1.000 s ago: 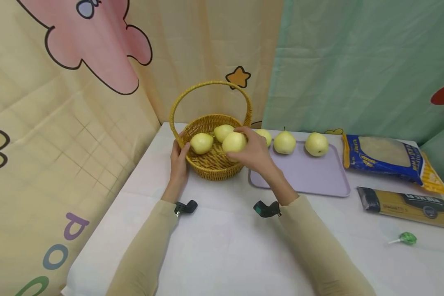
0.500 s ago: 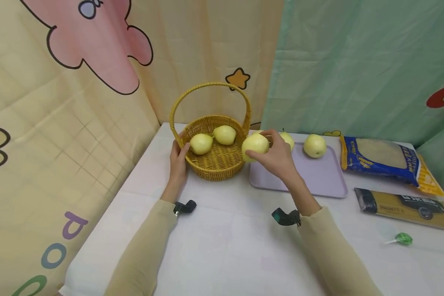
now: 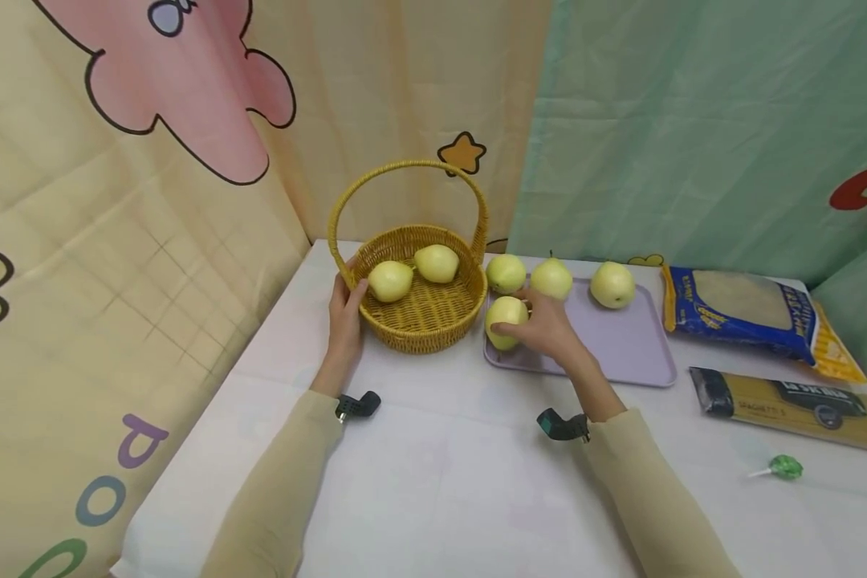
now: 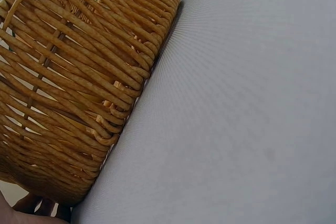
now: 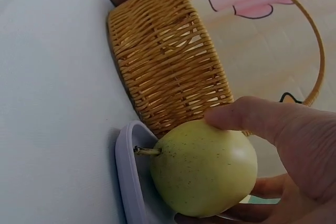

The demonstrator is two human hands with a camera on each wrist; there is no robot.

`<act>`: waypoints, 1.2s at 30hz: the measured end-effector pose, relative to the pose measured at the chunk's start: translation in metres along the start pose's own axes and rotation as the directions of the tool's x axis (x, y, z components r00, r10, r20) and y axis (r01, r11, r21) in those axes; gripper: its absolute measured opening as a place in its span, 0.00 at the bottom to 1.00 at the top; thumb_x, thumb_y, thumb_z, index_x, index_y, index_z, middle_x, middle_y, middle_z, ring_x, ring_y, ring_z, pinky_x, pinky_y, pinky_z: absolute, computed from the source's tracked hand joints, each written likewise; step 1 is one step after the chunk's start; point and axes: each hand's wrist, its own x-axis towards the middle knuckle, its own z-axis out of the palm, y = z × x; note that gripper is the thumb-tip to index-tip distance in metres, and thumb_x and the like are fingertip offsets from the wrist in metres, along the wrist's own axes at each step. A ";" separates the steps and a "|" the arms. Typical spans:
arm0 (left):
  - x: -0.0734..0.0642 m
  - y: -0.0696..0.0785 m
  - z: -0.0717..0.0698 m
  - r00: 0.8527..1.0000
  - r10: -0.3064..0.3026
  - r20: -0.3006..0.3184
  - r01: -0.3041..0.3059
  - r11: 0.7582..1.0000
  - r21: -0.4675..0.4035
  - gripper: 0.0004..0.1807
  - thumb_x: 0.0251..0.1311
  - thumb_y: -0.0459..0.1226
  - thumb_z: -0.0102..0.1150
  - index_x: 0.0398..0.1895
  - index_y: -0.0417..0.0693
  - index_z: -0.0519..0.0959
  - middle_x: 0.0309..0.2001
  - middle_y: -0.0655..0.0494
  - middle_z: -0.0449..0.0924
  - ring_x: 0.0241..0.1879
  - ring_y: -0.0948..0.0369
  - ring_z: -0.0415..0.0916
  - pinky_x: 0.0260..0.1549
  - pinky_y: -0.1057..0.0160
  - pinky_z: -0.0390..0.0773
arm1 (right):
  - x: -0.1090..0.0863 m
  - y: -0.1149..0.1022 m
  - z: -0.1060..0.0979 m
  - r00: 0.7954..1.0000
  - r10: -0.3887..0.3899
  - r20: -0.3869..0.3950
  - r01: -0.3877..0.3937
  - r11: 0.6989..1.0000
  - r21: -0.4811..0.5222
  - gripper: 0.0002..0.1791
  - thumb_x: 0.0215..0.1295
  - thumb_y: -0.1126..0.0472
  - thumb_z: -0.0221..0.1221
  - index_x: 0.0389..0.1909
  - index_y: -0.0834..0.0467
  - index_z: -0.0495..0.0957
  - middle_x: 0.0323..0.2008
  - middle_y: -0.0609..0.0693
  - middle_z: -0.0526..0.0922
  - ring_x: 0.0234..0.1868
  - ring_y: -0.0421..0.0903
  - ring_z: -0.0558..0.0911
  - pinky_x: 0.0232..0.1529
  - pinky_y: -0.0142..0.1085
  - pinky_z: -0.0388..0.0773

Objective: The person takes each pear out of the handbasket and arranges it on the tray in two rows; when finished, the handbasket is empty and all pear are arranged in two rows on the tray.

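Observation:
My right hand (image 3: 549, 325) grips a pale yellow-green pear (image 3: 504, 323) at the front left corner of the lilac tray (image 3: 607, 353). In the right wrist view the pear's stem points toward the tray rim (image 5: 128, 177), thumb on one side and fingers round the other. My left hand (image 3: 345, 321) holds the left side of the wicker basket (image 3: 422, 341), thumb over its rim. Inside the basket lie two pears, one on the left (image 3: 390, 281) and one behind it (image 3: 437, 263). Three more pears, left (image 3: 506, 274), middle (image 3: 551, 278) and right (image 3: 612, 285), line the tray's back edge.
Right of the tray lie a blue and yellow bag (image 3: 744, 309), a spaghetti pack (image 3: 802, 408) and a green lollipop (image 3: 785, 467). The basket's tall handle (image 3: 409, 164) arches over it. Printed curtains (image 3: 419, 96) hang behind and to the left of the white table (image 3: 419, 466).
My right hand has carried the pear from over the basket rightward, then down to the tray's front left corner. My left hand has stayed on the basket.

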 end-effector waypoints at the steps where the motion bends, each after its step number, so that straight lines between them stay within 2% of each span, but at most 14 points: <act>1: 0.001 0.000 0.001 1.000 0.002 -0.003 -0.002 1.000 -0.009 0.30 0.78 0.34 0.53 0.80 0.41 0.63 0.81 0.43 0.60 0.82 0.51 0.55 0.81 0.54 0.56 | 0.000 0.001 -0.001 1.000 -0.001 0.010 0.001 1.000 0.003 0.42 0.63 0.50 0.72 0.71 0.70 0.70 0.64 0.71 0.78 0.65 0.67 0.78 0.62 0.60 0.78; 6: 0.009 -0.011 0.009 1.000 -0.008 0.023 0.008 1.000 -0.025 0.31 0.78 0.34 0.52 0.81 0.41 0.61 0.81 0.41 0.59 0.82 0.50 0.55 0.81 0.54 0.56 | -0.004 0.003 -0.013 0.999 0.001 0.051 0.000 0.999 -0.032 0.42 0.68 0.46 0.69 0.72 0.69 0.69 0.65 0.71 0.78 0.67 0.68 0.77 0.62 0.61 0.78; 8: 0.013 -0.018 0.011 0.999 -0.016 0.030 0.016 0.999 -0.027 0.31 0.79 0.34 0.51 0.81 0.43 0.61 0.82 0.44 0.59 0.82 0.52 0.55 0.81 0.55 0.55 | -0.006 0.003 -0.018 0.998 0.007 0.055 -0.005 0.999 -0.048 0.41 0.69 0.47 0.68 0.72 0.69 0.69 0.65 0.71 0.77 0.67 0.68 0.77 0.63 0.61 0.77; 12: 0.018 -0.028 0.010 1.000 0.000 0.003 0.000 0.999 -0.036 0.29 0.80 0.36 0.51 0.81 0.48 0.63 0.81 0.49 0.61 0.81 0.56 0.57 0.81 0.56 0.55 | -0.007 0.001 -0.022 0.998 0.018 0.061 -0.014 0.998 -0.062 0.42 0.70 0.45 0.67 0.73 0.70 0.68 0.67 0.72 0.76 0.67 0.68 0.76 0.65 0.62 0.76; 16: 0.018 -0.031 0.007 1.000 0.021 -0.008 -0.021 1.000 -0.012 0.28 0.80 0.37 0.51 0.80 0.50 0.64 0.80 0.52 0.63 0.80 0.58 0.58 0.80 0.58 0.57 | -0.006 0.000 -0.021 0.998 0.026 0.049 -0.022 0.996 -0.081 0.43 0.70 0.44 0.67 0.72 0.71 0.67 0.66 0.72 0.76 0.64 0.66 0.78 0.62 0.60 0.77; 22: 0.017 -0.028 0.004 0.999 0.032 -0.015 -0.032 0.999 0.021 0.27 0.80 0.37 0.51 0.79 0.52 0.66 0.80 0.53 0.64 0.79 0.60 0.60 0.79 0.59 0.59 | -0.006 -0.001 -0.018 1.000 0.026 0.005 -0.025 0.993 -0.112 0.42 0.68 0.43 0.68 0.69 0.71 0.70 0.57 0.69 0.81 0.53 0.62 0.80 0.52 0.54 0.80; 28: 0.016 -0.028 0.001 0.999 0.033 -0.024 -0.033 0.999 0.023 0.27 0.80 0.38 0.52 0.79 0.51 0.66 0.79 0.53 0.65 0.79 0.60 0.61 0.79 0.59 0.61 | -0.005 0.001 -0.015 0.999 0.045 -0.029 -0.049 0.988 -0.144 0.42 0.65 0.45 0.71 0.67 0.72 0.69 0.57 0.71 0.80 0.55 0.64 0.80 0.54 0.57 0.79; 32: 0.015 -0.028 -0.002 0.999 0.027 -0.035 -0.026 0.999 0.032 0.27 0.79 0.38 0.52 0.79 0.52 0.66 0.79 0.54 0.65 0.79 0.61 0.61 0.79 0.60 0.60 | -0.003 0.002 -0.009 0.999 0.036 -0.021 -0.037 0.996 -0.083 0.42 0.64 0.46 0.72 0.67 0.72 0.71 0.60 0.71 0.79 0.58 0.65 0.79 0.58 0.58 0.78; 36: 0.014 -0.028 -0.005 0.999 0.027 -0.035 -0.025 0.999 0.033 0.27 0.80 0.38 0.52 0.79 0.52 0.65 0.80 0.54 0.64 0.80 0.60 0.59 0.80 0.59 0.58 | -0.001 0.001 -0.003 1.000 0.023 0.019 -0.023 1.000 -0.009 0.42 0.65 0.46 0.71 0.68 0.71 0.72 0.64 0.71 0.78 0.64 0.66 0.77 0.62 0.59 0.77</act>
